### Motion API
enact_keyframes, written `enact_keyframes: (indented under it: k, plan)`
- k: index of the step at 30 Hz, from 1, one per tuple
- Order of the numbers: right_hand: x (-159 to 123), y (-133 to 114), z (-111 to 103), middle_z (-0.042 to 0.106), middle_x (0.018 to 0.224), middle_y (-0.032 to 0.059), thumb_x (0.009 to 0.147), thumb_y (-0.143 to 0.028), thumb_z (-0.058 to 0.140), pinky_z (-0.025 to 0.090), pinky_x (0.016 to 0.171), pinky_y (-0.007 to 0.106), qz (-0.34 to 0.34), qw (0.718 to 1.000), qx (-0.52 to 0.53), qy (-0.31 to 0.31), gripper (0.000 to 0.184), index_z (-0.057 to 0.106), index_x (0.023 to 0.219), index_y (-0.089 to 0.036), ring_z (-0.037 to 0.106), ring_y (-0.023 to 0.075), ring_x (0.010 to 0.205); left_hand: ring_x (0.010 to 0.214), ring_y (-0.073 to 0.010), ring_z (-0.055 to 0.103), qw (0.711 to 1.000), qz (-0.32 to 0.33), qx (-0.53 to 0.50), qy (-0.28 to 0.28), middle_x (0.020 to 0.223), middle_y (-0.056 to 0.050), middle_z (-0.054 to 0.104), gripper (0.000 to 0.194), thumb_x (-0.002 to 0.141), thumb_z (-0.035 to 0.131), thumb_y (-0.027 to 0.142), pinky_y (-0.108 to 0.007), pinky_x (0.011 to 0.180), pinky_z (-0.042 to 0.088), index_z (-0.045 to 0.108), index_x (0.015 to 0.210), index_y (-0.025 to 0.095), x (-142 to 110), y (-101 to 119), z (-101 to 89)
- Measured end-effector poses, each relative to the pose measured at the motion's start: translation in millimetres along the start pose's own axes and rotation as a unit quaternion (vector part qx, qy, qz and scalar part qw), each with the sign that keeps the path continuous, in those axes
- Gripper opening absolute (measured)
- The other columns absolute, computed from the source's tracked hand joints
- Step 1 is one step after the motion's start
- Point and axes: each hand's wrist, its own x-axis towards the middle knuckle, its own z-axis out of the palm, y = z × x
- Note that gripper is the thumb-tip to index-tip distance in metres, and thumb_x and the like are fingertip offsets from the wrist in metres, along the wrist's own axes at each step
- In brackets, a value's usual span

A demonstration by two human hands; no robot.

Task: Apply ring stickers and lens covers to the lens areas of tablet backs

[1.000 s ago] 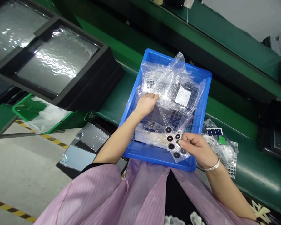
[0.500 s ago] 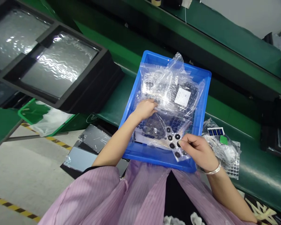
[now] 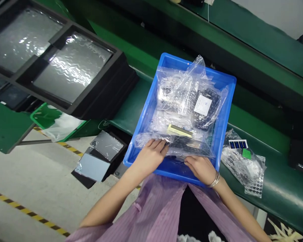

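Note:
A blue bin in front of me holds several clear plastic bags. My left hand is closed on the edge of the nearest clear plastic bag, its fingertips curled over the film. At that bag's lower edge, inside the bin, my right hand has its fingers pinched together. Something small and dark shows at those fingertips, too little to name. Behind lie a yellow sheet with black strips, a bag of black rings with a white label, and another bag of dark rings.
Right of the bin, bagged sheets of black dots lie on the green bench, with a blue-patterned strip and a green tag. Black trays with film-covered panels stand left, above a green crate.
The sheet of black rings in my right hand has gone from view. That hand moved left to the bag's edge. My left hand came nearer, and the bag's front part now lies folded toward me.

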Motion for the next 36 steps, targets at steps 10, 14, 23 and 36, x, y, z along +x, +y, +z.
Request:
enact_keyframes:
  k: [10,14,23,36]
  plan:
    - [4,3,9,0.068,0.078,0.0096,0.093,-0.026,0.047,0.044,0.068,0.028,0.028,0.996,0.070,0.042,0.020,0.061,0.081,-0.016,0.065,0.0217,0.075,0.081,-0.0226,0.064,0.970,-0.144,0.060,0.189,0.091,-0.013,0.069,0.032,0.088,0.046,0.004,-0.033,0.073,0.052,0.062,0.114,0.013,-22,22,16.5]
    - [4,10,0,0.065,0.072,0.0020,0.096,-0.028,0.039,0.044,0.066,0.023,-0.028,0.981,0.177,0.074,0.026,0.059,0.082,-0.018,0.061,0.0145,0.068,0.077,-0.0218,0.061,0.962,-0.180,0.050,0.199,0.095,-0.014,0.067,0.029,0.088,0.043,0.004,-0.032,0.068,0.051,0.062,0.109,0.013,-17,22,22.1]
    - [-1,16,-15,0.055,0.064,-0.0012,0.094,-0.031,0.044,0.040,0.059,0.024,-0.076,0.956,0.269,0.087,0.025,0.054,0.075,-0.019,0.051,0.0130,0.059,0.108,-0.0267,0.058,0.990,-0.115,-0.018,0.084,0.102,-0.012,0.068,0.024,0.086,0.040,0.002,-0.040,0.092,0.047,0.061,0.091,0.012,-20,29,17.9]
    - [29,73,-47,0.047,0.132,0.0134,0.090,-0.031,0.046,0.045,0.087,0.038,0.011,0.968,0.078,0.240,0.020,0.060,0.084,-0.019,0.055,0.0256,0.109,0.067,-0.0213,0.061,0.993,-0.098,-0.069,-0.017,0.075,-0.006,0.061,0.031,0.076,0.040,-0.002,-0.036,0.072,0.050,0.060,0.094,0.013,-24,15,8.6]
